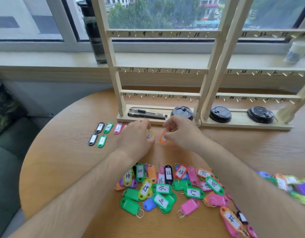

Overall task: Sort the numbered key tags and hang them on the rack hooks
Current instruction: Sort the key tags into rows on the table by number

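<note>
My left hand (137,138) pinches a yellow tag marked 6 (149,134) just above the table. Beside it, my right hand (181,130) holds an orange tag (163,137) whose number is blurred. Both hands hover in front of the left wooden rack (158,95), whose numbered hooks all hang bare. A second rack (254,98) stands to its right. Laid out in rows at the left are sorted tags: a black one (99,127), a green one (108,127), a pink one (118,128), another black (92,139) and another green (102,141). A heap of mixed tags (167,188) lies near me.
Two pens (146,113) and a black cup lid (182,112) rest on the left rack's base; two more lids (220,113) sit on the right rack's base. A dark bottle (94,31) and a paper cup (296,51) stand on the windowsill. More tags (294,184) lie at the right.
</note>
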